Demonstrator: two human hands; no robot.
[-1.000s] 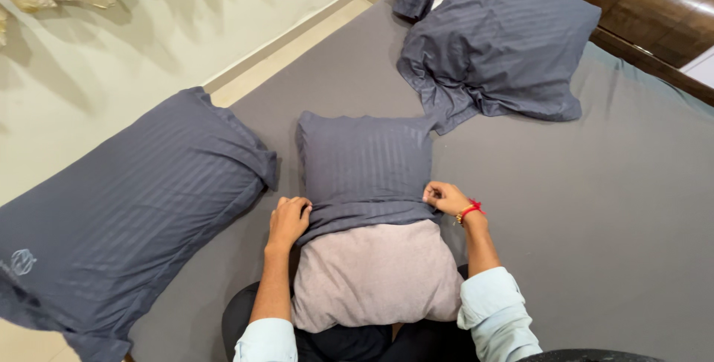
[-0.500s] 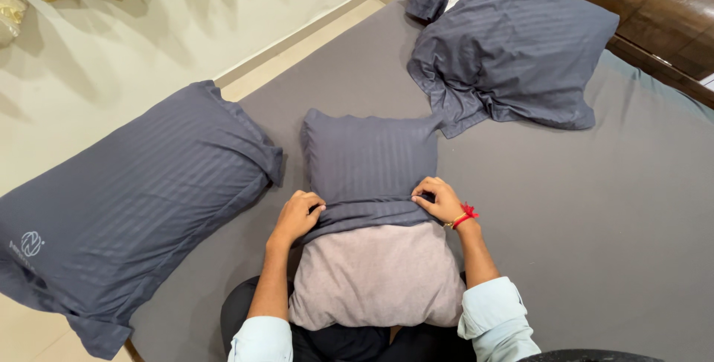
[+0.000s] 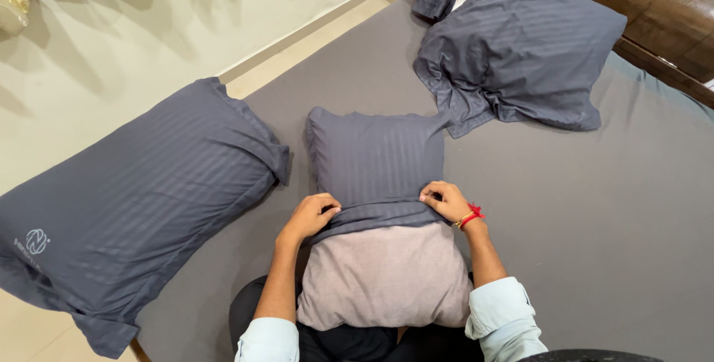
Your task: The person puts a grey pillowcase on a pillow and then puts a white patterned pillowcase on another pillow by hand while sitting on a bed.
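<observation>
Between two hands on a grey bed sheet (image 3: 610, 206): a half-covered pillow (image 3: 387, 273), beige and bare at the near end, sheathed beyond the knuckles in a dark grey striped pillowcase (image 3: 375, 165). Left hand (image 3: 309, 217) closed over the bunched hem of the pillowcase at the pillow's left edge, fingers curled tight into the fabric. Right hand (image 3: 446, 200) pinching the same hem at the right edge, thumb and fingertips pressed together on the cloth, red thread bracelet (image 3: 470, 215) at the wrist. Pale blue rolled sleeves (image 3: 500, 310) just behind both forearms, pillow's bare end resting against dark trousers (image 3: 349, 343). Well to the left of the left hand, a finished pillow (image 3: 141, 206) in matching striped grey, overhanging the bed's edge. Far ahead of the right hand, a second covered pillow (image 3: 520, 53), its open end crumpled, near the wooden headboard (image 3: 654, 5). Beyond the left hand, cream floor (image 3: 149, 27).
</observation>
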